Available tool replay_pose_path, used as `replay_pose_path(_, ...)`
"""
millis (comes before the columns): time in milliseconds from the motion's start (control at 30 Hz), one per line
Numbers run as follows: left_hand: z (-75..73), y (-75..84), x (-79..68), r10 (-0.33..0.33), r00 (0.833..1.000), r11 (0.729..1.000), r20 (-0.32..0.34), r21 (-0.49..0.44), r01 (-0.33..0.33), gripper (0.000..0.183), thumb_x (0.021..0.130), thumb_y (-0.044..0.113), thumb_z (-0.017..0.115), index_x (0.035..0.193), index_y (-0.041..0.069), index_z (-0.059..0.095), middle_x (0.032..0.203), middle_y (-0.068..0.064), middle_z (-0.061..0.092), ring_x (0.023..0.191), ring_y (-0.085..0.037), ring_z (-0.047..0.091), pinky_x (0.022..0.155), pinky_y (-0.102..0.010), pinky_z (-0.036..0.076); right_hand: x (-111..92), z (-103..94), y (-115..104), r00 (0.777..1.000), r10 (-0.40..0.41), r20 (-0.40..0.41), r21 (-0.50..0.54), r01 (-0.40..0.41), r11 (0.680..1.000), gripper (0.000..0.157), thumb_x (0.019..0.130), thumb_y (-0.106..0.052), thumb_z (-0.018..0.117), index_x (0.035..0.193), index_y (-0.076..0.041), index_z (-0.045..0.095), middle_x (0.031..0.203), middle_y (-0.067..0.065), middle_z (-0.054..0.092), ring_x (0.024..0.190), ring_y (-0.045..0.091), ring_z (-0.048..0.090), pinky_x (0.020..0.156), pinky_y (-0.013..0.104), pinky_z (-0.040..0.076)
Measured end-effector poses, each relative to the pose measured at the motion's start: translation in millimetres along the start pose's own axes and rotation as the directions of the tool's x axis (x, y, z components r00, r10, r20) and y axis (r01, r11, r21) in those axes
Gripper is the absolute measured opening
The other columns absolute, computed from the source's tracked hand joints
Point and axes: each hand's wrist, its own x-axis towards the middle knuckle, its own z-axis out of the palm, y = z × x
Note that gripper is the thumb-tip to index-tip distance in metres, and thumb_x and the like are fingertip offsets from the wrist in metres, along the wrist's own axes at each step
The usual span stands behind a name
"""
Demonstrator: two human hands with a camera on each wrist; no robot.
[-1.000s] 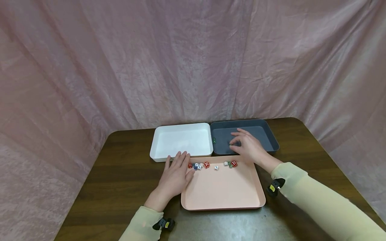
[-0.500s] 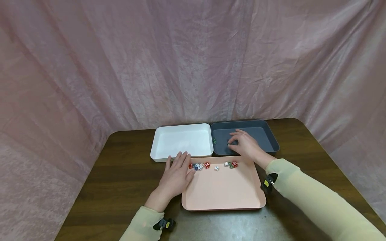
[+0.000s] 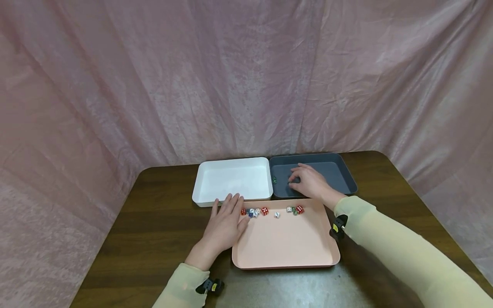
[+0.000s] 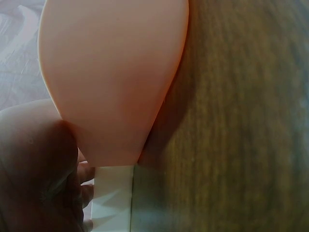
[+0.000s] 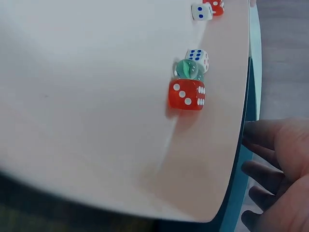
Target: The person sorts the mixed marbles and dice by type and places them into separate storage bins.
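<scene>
My left hand (image 3: 223, 226) lies flat with straight fingers over the left edge of the pink tray (image 3: 285, 244), fingertips at the white tray's front rim. In the left wrist view the pink tray (image 4: 116, 58) runs past the shadowed left hand (image 4: 38, 169). My right hand (image 3: 310, 182) is low over the dark grey tray (image 3: 327, 171), thumb and forefinger bent toward each other; I cannot tell whether they pinch anything. A green marble (image 3: 274, 180) lies left of them. In the right wrist view, the tray rim hides the right hand's (image 5: 285, 164) foremost fingertips.
The white tray (image 3: 231, 175) adjoins the dark one. Along the pink tray's far side lie red dice (image 3: 265, 211), white dice (image 3: 277, 215), a blue piece (image 3: 250, 215) and green marbles (image 5: 187, 69). A pink curtain (image 3: 231, 85) hangs behind the wooden table (image 3: 154, 231).
My right hand has shifted left across the dark tray, toward the green marble. The left hand stays in place, and the dice and marbles in the pink tray lie as before.
</scene>
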Motion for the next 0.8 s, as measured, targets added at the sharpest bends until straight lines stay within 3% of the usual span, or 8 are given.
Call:
replay_pose_path(467,-1.8,1.7,-0.2,0.006,1.0,1.0,-0.003,0.003,-0.006,0.069,0.116,0.044,0.056,0.171,0.007,0.04,0.178,-0.014,0.035,0.168,-0.035,0.021,0.133,-0.065,0.006,16,3.4,-4,0.999,-0.008,0.042,-0.096,0.012,0.995,0.013,0.102,-0.016,0.081,0.11,-0.008,0.086,0.152,0.019,0.065,0.16,0.043,0.036,0.127,0.06,0.034)
replay_pose_path(800,0.2,1.6,-1.2,0.019,0.999,1.0,-0.031,-0.015,-0.019,0.068,0.115,0.041,0.06,0.17,0.005,0.042,0.176,-0.016,0.037,0.166,-0.037,0.025,0.132,-0.067,0.008,19,4.1,-1,1.0,-0.016,0.022,-0.098,0.018,0.995,0.014,0.1,-0.015,0.082,0.11,-0.007,0.086,0.151,0.021,0.066,0.158,0.045,0.039,0.128,0.06,0.032)
